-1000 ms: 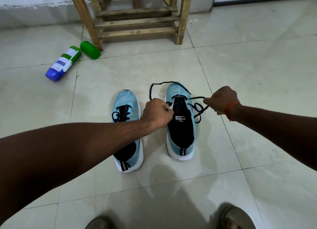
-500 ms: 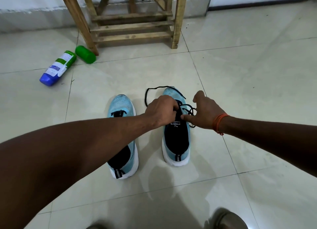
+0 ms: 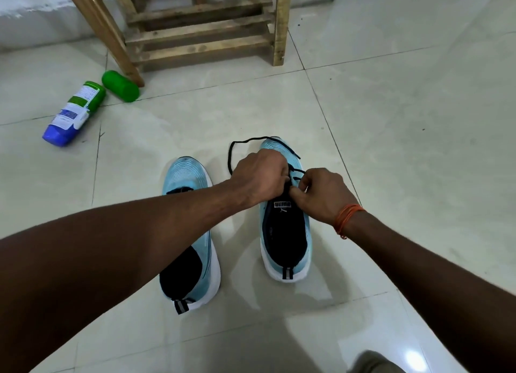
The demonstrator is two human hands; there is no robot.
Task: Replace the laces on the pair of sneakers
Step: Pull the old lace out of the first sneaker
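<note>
Two light-blue sneakers with black openings stand side by side on the tiled floor. Over the tongue of the right sneaker (image 3: 284, 233) both hands meet. My left hand (image 3: 259, 181) and my right hand (image 3: 321, 195) each pinch the black lace (image 3: 231, 155) where it crosses the eyelets; the fingertips nearly touch. A loose loop of that lace curls past the toe onto the floor. The left sneaker (image 3: 187, 177) sits untouched, its middle hidden under my left forearm. An orange thread band is on my right wrist.
A wooden stand (image 3: 201, 29) rises at the back against the wall. A blue-and-green bottle (image 3: 74, 113) and a green cap (image 3: 120, 86) lie on the floor at the left. A foot shows at the bottom right edge.
My right hand has come in from the right of the shoe to its tongue, closing on the lace beside my left hand. The stretched lace has gone slack and bunched.
</note>
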